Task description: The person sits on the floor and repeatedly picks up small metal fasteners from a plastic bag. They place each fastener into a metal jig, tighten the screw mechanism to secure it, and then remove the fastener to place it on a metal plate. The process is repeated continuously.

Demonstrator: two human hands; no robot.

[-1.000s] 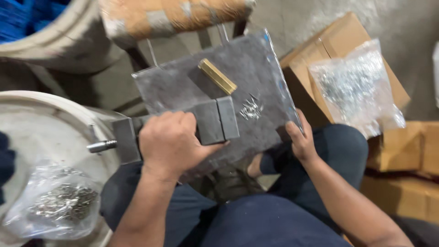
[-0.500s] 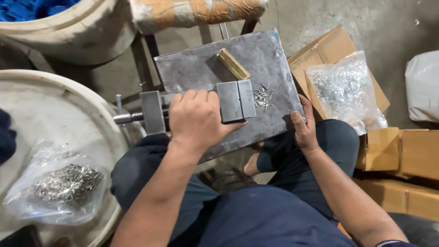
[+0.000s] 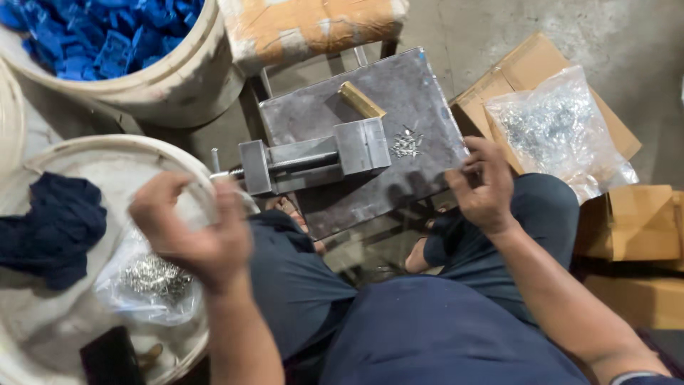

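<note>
My left hand (image 3: 191, 229) is blurred in the air over the rim of a white bucket (image 3: 85, 153), above a clear bag of small metal parts (image 3: 153, 279). Its fingers are loosely curled, and I cannot tell whether it holds anything. My right hand (image 3: 484, 187) sits at the right edge of a grey metal plate (image 3: 420, 85) with its fingers bent, and what is in them is hidden. On the plate stand a small steel vise (image 3: 320, 160), a brass block (image 3: 361, 100) and a little heap of tiny metal pieces (image 3: 406, 142). No hand touches the vise.
A dark blue cloth (image 3: 57, 228) lies in the left bucket. Another bucket (image 3: 178, 78) at the back holds blue plastic parts. An orange-wrapped stool seat (image 3: 313, 25) is behind the plate. Cardboard boxes (image 3: 630, 221) and a bag of metal parts (image 3: 559, 125) are on the right.
My left hand has let go of the vise and swung left and down toward the bucket. My right hand has lifted slightly at the plate's edge. The view has shifted left.
</note>
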